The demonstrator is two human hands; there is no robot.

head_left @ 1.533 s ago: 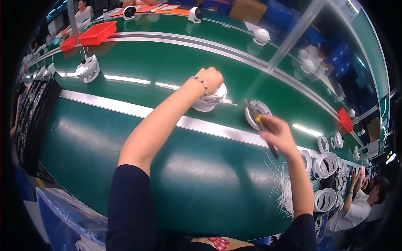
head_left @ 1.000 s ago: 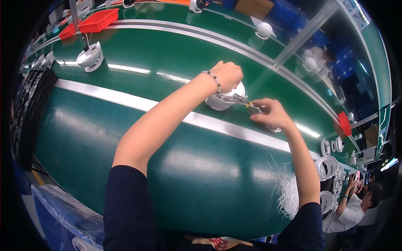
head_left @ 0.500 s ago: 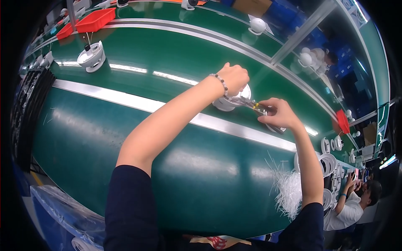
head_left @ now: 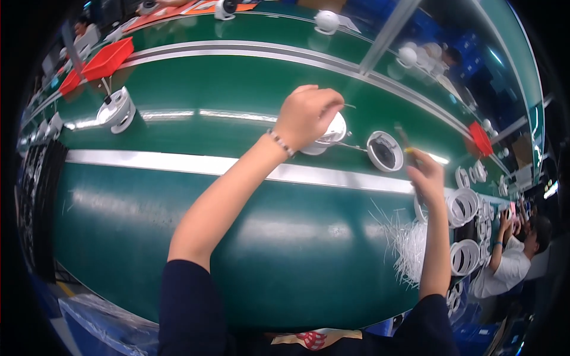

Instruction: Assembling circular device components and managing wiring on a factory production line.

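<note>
My left hand, with a beaded bracelet at the wrist, is closed above a white rounded housing and partly hides it. A thin pale strip sticks out past its fingertips. Wires run from the housing to a round white part with a dark inside, lying to its right on the green belt. Beyond that part, my right hand is closed around pliers with a yellow spot; their jaws point up and away, smeared by motion.
Loose thin white strips are heaped near my right forearm. White rings stand at the right, with a person in a white shirt past them. A similar white unit and a red tray are at the left. A metal rail borders the belt.
The pliers have come away from the housing, moving right with my right hand. My left hand has shifted left and a pale strip now shows at its fingers. The whole view has turned slightly.
</note>
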